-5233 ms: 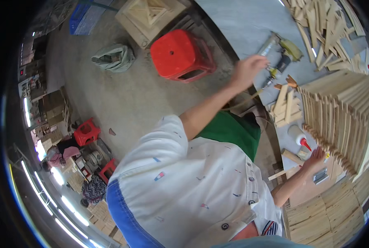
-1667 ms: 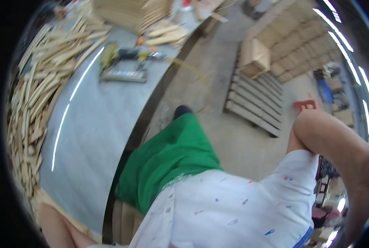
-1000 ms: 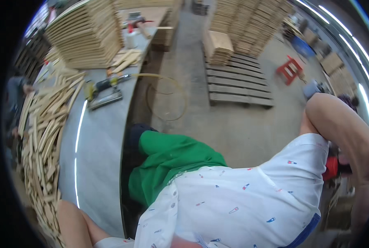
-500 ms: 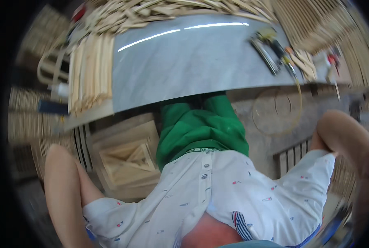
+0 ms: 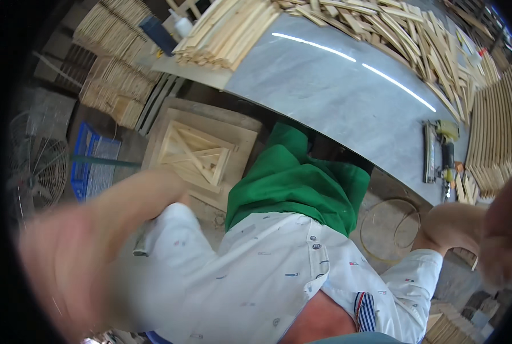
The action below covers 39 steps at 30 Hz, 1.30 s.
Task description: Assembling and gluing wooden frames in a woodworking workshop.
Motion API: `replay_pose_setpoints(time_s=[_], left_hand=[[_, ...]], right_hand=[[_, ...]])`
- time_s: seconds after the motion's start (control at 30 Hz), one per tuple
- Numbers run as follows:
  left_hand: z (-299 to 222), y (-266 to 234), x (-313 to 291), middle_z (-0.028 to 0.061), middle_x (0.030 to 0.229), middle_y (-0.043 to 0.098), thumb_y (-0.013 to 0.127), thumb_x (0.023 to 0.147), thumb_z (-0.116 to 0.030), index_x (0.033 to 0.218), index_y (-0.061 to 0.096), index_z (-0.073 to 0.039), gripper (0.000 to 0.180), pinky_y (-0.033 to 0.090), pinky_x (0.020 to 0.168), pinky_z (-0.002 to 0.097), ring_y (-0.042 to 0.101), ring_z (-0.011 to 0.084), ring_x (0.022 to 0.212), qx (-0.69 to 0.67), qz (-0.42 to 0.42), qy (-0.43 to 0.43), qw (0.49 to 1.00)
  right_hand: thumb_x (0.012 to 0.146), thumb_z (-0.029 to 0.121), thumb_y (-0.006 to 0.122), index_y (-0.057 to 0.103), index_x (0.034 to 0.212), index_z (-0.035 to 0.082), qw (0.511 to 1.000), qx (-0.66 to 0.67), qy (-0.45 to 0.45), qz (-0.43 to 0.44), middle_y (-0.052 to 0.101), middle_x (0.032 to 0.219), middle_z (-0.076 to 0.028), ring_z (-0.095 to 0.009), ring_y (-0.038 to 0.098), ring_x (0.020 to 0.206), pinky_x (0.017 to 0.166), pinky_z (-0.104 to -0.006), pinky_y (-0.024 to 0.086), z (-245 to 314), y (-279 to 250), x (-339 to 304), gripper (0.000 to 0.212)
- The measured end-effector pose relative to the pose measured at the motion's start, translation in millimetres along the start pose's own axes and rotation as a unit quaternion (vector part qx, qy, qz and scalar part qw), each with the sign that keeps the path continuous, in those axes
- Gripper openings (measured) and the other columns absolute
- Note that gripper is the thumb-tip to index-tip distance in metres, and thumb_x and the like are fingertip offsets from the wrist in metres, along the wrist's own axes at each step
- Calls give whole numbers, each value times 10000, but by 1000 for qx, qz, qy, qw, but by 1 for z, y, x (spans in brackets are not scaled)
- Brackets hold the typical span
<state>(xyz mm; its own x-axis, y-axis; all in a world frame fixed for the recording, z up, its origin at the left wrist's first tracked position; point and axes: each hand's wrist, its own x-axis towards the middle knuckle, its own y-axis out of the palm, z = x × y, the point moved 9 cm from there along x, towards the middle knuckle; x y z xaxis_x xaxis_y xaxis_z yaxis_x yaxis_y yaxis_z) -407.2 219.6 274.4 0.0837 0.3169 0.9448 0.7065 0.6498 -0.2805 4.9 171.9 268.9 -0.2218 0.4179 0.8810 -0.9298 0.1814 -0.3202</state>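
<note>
Both my arms are bent up close to the camera. My left hand (image 5: 64,281) is a large blur at the lower left, and its fingers cannot be made out. At the right rim my right hand (image 5: 501,252) shows dark and partly cut off, its fingers smeared. Neither hand touches the grey-topped worktable (image 5: 330,92) in front of me. Nearest to my right arm on that table lies a pneumatic nail or staple gun (image 5: 446,152). No held thing can be seen in either hand.
Wooden slats (image 5: 227,37) are stacked at the table's left, with a loose heap of wood strips (image 5: 393,34) along its far side. More slat stacks (image 5: 499,132) stand at right. On the floor are a wooden frame (image 5: 193,152), a coiled hose (image 5: 391,229), a blue crate (image 5: 92,160) and a fan (image 5: 38,166).
The view has turned left, so the table now slants down to the right. My left forearm has swung up across the lower left. The nail or staple gun still lies on the table.
</note>
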Motion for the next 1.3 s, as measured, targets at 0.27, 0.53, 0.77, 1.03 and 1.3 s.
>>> replay_pose_setpoints(time_s=[0.27, 0.53, 0.77, 1.03, 1.3], left_hand=[[260, 206, -92, 160, 1101, 625, 691, 795, -216, 1153, 636, -2, 421, 463, 890, 355, 608, 303, 1004, -2, 270, -271, 924], [275, 282, -97, 173, 1167, 578, 669, 810, -164, 1178, 614, -4, 405, 419, 962, 405, 549, 344, 1063, 149, 238, -95, 955], [251, 265, -177, 166, 1146, 548, 676, 806, -159, 1150, 599, -29, 376, 369, 995, 427, 461, 347, 1141, 12, 233, -307, 923], [249, 250, -151, 169, 1206, 527, 686, 815, -191, 1215, 563, -31, 449, 386, 991, 403, 484, 341, 1121, 96, 134, -293, 942], [315, 327, -101, 250, 1191, 552, 661, 792, -335, 1251, 547, -10, 574, 398, 995, 421, 490, 381, 1151, 238, 409, -202, 858]], right_hand=[[940, 115, 589, 529, 1333, 23, 864, -76, 486, -109, 630, 1175, -93, -143, 578, 1054, 896, -257, 447, -188, 67, -171, 408], [938, 103, 585, 588, 1241, -2, 807, -183, 551, -108, 647, 1078, -84, -142, 586, 979, 881, -269, 452, -249, 104, -244, 321], [927, 104, 587, 642, 1118, -4, 837, -283, 467, -44, 641, 987, -121, -218, 599, 927, 848, -301, 461, -283, 148, -185, 226], [923, 110, 590, 664, 1061, 5, 875, -227, 425, -40, 639, 982, -144, -252, 589, 935, 846, -322, 459, -316, 190, -159, 189], [913, 113, 594, 672, 1053, 11, 872, -163, 455, -75, 645, 979, -143, -262, 593, 944, 851, -333, 463, -319, 189, -163, 190]])
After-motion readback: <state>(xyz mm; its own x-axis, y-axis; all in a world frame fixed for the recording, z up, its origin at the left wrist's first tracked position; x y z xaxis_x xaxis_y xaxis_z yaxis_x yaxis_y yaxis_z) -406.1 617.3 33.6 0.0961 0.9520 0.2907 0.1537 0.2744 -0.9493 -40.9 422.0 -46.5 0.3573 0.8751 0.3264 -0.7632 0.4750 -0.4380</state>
